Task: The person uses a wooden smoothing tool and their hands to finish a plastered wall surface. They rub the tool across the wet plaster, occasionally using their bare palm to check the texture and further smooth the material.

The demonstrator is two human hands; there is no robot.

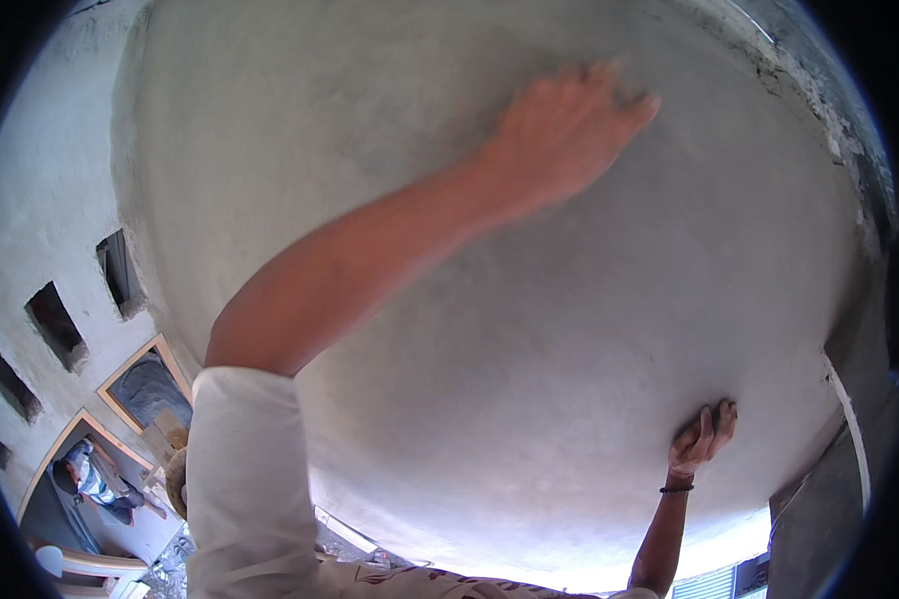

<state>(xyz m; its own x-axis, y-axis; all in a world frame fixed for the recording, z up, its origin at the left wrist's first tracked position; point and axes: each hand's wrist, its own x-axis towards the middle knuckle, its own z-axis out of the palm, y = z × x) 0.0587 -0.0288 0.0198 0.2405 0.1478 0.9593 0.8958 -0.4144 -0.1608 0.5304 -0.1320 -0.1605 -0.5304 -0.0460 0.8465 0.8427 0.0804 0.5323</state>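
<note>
My left hand (574, 125) reaches up across a broad grey plastered wall (440, 319), its back toward me. It is blurred by motion; the thumb stands out to the right and the other fingertips are hidden or smeared, so I cannot tell whether anything is in it. Lower right, my right hand (704, 439) is against the same wall, a dark beaded bracelet (676, 489) round the wrist. Its fingers are curled over something dark that I cannot make out; it may be only shadow. Faint smears and uneven grey tones mark the plaster.
At the left, a pale wall (60, 170) has several rectangular openings. Below them are a wood-framed opening (120, 391) and a framed doorway (32, 489), through which another person (105, 479) is seen. Rough broken edging (819, 110) runs along the upper right.
</note>
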